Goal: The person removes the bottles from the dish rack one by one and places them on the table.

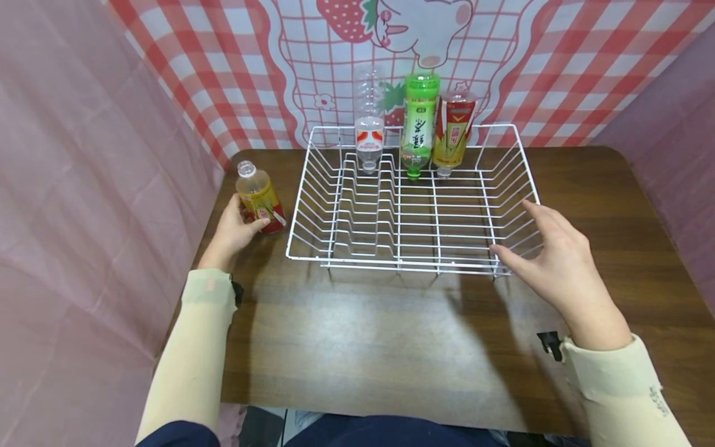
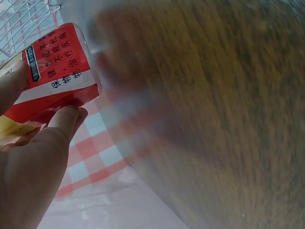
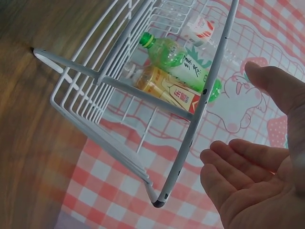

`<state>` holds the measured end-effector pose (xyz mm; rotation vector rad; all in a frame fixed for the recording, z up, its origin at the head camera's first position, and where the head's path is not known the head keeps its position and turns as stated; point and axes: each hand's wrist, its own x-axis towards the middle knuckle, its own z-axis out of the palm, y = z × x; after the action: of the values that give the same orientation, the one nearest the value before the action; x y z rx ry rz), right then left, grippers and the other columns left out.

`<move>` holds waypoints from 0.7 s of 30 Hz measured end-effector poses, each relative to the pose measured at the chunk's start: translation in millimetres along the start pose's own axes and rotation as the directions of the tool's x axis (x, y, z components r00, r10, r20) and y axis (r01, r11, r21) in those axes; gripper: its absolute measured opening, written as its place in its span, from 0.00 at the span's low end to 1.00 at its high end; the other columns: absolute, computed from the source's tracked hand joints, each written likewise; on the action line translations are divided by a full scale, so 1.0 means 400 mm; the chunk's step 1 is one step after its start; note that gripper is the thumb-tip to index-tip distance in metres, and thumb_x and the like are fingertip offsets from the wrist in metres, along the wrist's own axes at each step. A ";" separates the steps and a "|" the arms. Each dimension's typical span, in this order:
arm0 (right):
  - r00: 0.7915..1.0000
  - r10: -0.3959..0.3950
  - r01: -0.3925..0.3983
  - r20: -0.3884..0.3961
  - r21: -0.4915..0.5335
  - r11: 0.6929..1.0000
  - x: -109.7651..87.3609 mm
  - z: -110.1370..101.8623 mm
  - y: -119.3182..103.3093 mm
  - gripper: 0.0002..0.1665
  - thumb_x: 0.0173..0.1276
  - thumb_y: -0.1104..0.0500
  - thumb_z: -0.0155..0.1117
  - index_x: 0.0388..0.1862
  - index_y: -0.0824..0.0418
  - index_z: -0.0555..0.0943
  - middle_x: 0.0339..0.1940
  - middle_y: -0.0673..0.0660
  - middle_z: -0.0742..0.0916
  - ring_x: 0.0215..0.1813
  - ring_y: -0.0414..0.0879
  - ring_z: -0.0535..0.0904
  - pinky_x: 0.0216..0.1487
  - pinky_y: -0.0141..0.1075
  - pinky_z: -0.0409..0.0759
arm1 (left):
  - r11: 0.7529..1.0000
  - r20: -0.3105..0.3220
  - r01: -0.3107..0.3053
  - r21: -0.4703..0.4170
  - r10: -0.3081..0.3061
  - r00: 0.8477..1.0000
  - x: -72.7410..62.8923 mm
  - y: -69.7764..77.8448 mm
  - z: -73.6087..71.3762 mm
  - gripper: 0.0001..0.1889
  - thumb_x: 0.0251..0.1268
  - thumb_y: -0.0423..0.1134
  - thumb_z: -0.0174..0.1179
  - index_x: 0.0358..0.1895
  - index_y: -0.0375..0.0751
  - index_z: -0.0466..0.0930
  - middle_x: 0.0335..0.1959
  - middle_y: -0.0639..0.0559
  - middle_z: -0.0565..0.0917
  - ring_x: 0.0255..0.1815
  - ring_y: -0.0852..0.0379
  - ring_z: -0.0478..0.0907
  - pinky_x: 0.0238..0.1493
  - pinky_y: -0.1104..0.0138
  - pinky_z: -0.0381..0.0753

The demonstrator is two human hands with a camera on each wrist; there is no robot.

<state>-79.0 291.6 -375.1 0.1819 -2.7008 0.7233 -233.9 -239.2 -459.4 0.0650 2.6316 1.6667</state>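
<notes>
My left hand (image 1: 233, 225) grips a plastic bottle (image 1: 260, 200) with a yellow and red label, left of the white wire dish rack (image 1: 416, 268). The bottle tilts a little, neck up; in the left wrist view its red lower end (image 2: 62, 71) shows between thumb and fingers. At the rack's right front corner, my right hand (image 1: 564, 261) holds nothing, thumb and fingers spread apart. Along the rack's far side, three bottles stand neck down: a clear bottle (image 1: 369, 133), a green tea bottle (image 1: 419, 124) and another yellow and red bottle (image 1: 454, 133).
Under the rack is a brown wooden table (image 1: 357, 347), with a bright reflection at its front. Behind rises a red checked cloth (image 1: 223, 68) with strawberry prints. Pink curtains (image 1: 84, 186) hang at both sides.
</notes>
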 end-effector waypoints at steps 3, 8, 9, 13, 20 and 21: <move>1.000 0.010 -0.010 0.011 -0.005 1.000 0.000 -0.001 0.000 0.54 0.49 0.55 0.85 0.71 0.74 0.69 0.64 0.76 0.76 0.64 0.71 0.71 0.61 0.67 0.69 | 1.000 -0.001 0.006 0.000 -0.006 1.000 0.001 -0.003 0.002 0.34 0.63 0.22 0.66 0.68 0.23 0.58 0.65 0.26 0.70 0.67 0.32 0.69 0.67 0.51 0.71; 1.000 0.014 -0.014 0.018 -0.013 1.000 0.000 -0.002 0.002 0.55 0.49 0.55 0.85 0.71 0.74 0.69 0.64 0.76 0.76 0.65 0.71 0.70 0.61 0.67 0.68 | 1.000 0.009 -0.009 -0.023 0.009 1.000 0.004 -0.012 0.007 0.34 0.63 0.21 0.65 0.69 0.23 0.57 0.65 0.25 0.70 0.66 0.33 0.70 0.67 0.50 0.71; 1.000 0.016 -0.015 0.019 -0.013 1.000 0.000 -0.002 0.002 0.55 0.49 0.55 0.85 0.72 0.74 0.69 0.64 0.76 0.76 0.65 0.71 0.70 0.61 0.67 0.68 | 0.999 0.012 -0.015 -0.032 0.015 1.000 0.005 -0.014 0.008 0.34 0.63 0.21 0.65 0.69 0.23 0.57 0.65 0.25 0.70 0.66 0.33 0.69 0.67 0.49 0.70; 1.000 0.010 -0.010 0.018 -0.016 1.000 0.000 -0.001 0.004 0.55 0.49 0.55 0.85 0.71 0.74 0.69 0.64 0.76 0.76 0.65 0.72 0.70 0.62 0.67 0.68 | 0.998 0.014 -0.032 -0.058 0.033 0.999 0.006 -0.020 0.009 0.34 0.63 0.19 0.64 0.69 0.23 0.57 0.65 0.25 0.70 0.66 0.34 0.69 0.69 0.49 0.69; 1.000 -0.013 0.013 0.001 -0.013 1.000 0.002 0.000 0.006 0.54 0.48 0.55 0.85 0.70 0.75 0.70 0.63 0.76 0.77 0.64 0.71 0.71 0.62 0.66 0.69 | 0.998 0.025 -0.039 -0.046 0.041 0.999 0.008 -0.022 0.009 0.33 0.63 0.19 0.63 0.68 0.22 0.58 0.63 0.25 0.72 0.64 0.35 0.70 0.68 0.50 0.69; 1.000 -0.011 0.011 0.002 -0.011 1.000 0.002 -0.001 0.006 0.54 0.48 0.55 0.85 0.70 0.74 0.70 0.63 0.76 0.77 0.64 0.71 0.71 0.62 0.66 0.68 | 0.999 0.031 -0.035 -0.039 0.036 0.999 0.008 -0.020 0.009 0.33 0.63 0.19 0.64 0.68 0.22 0.58 0.63 0.25 0.72 0.64 0.35 0.71 0.68 0.49 0.69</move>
<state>-79.9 293.6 -375.7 0.1947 -2.7030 0.7054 -237.3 -239.2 -468.3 0.1370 2.5892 1.7122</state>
